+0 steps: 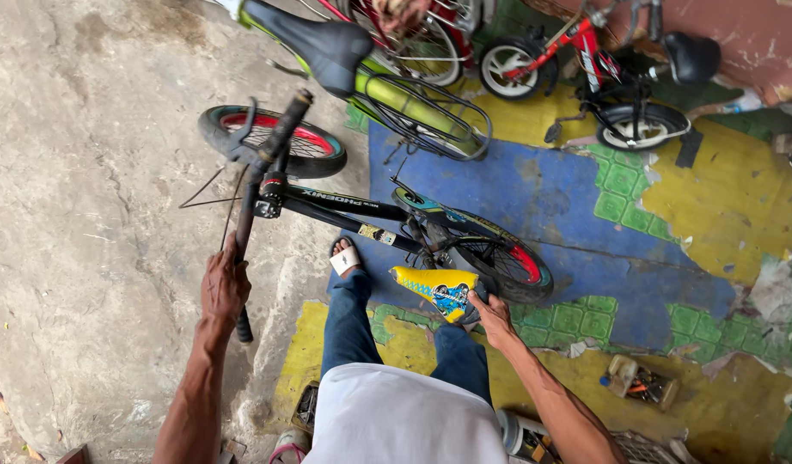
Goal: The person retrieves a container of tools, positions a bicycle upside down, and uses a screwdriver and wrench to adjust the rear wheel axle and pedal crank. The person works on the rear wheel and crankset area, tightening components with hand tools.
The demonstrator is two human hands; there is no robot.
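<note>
A small black children's bicycle (pixel 344 209) with red-rimmed wheels stands in front of me, seen from above. My left hand (pixel 224 288) grips its black handlebar (pixel 258 185) near the lower grip. My right hand (pixel 492 315) holds the rear edge of the bike's yellow saddle (pixel 436 287), which has a blue picture on it. The front wheel (pixel 271 137) points away to the left, and the rear wheel (pixel 503 262) sits just beyond the saddle. My legs in blue jeans and a white sandal (pixel 345 259) stand beside the frame.
A green bicycle with a black saddle (pixel 314 41) and a wire basket (pixel 434 120) stands just behind. A small red bicycle (pixel 589 64) is parked at the back right. A clear box of small parts (pixel 638 382) lies on the worn coloured floor mat at the right. Bare concrete lies to the left.
</note>
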